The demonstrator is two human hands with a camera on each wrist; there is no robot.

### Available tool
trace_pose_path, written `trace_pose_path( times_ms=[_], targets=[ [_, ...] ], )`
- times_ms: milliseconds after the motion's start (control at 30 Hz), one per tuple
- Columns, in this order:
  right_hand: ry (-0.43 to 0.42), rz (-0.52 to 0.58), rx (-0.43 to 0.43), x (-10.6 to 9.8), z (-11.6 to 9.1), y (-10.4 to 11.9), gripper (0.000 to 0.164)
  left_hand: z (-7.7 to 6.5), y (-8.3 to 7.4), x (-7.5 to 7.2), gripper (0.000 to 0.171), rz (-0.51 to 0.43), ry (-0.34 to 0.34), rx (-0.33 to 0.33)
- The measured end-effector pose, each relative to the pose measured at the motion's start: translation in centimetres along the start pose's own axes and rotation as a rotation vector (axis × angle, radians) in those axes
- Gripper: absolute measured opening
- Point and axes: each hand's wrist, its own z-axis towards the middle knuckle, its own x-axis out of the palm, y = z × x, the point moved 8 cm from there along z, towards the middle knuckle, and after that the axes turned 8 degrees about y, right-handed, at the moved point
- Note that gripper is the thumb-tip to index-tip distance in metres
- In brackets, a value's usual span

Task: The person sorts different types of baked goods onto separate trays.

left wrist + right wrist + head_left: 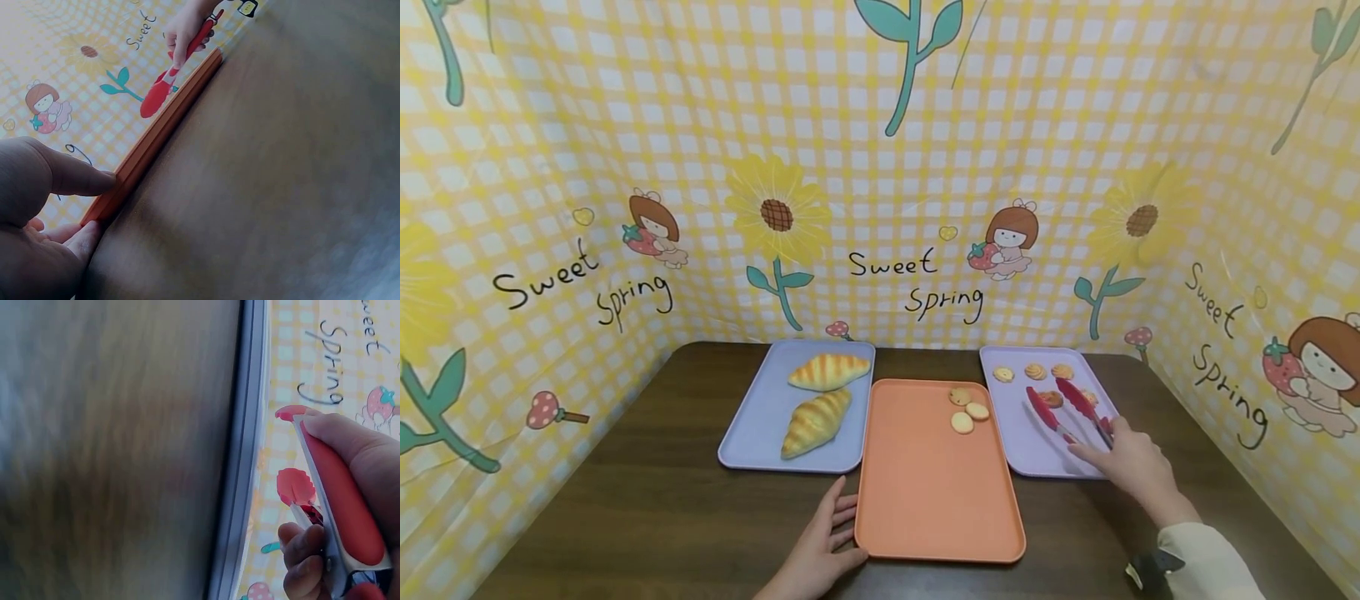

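"What's obscured?"
"Two cookies [1055,400] on the lilac tray [1037,454] sit partly behind the tongs [1043,412]."
"How do those look?"
"Red, scalloped tips, parted above that tray — the right hand [1138,467] grips them, masking much of the handles."
"And the left hand [820,546]?"
"Fingers spread, touching the orange tray [932,500]."

Two hands [823,533], three trays [751,446], one pair of tongs [1043,411], two breads [817,422]; three cookies [962,423] near the orange tray's [936,500] far right corner, five (tongs partly overlap them) towards the lilac tray's [1037,457] far edge.
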Motion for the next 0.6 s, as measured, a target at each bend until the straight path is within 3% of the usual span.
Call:
trace_pose_path(
  times_ms=[333,600],
  targets=[
    [-0.075,-0.035,-0.179,0.8,-1.7,4.0,0.078,-0.1,-0.1,0.0,0.097,0.013,-0.008,0.024],
    [-0.035,-0.011,-0.253,2.6,-3.1,6.6,0.069,-0.1,-0.2,0.0,0.096,0.019,-0.011,0.031]
  ],
)
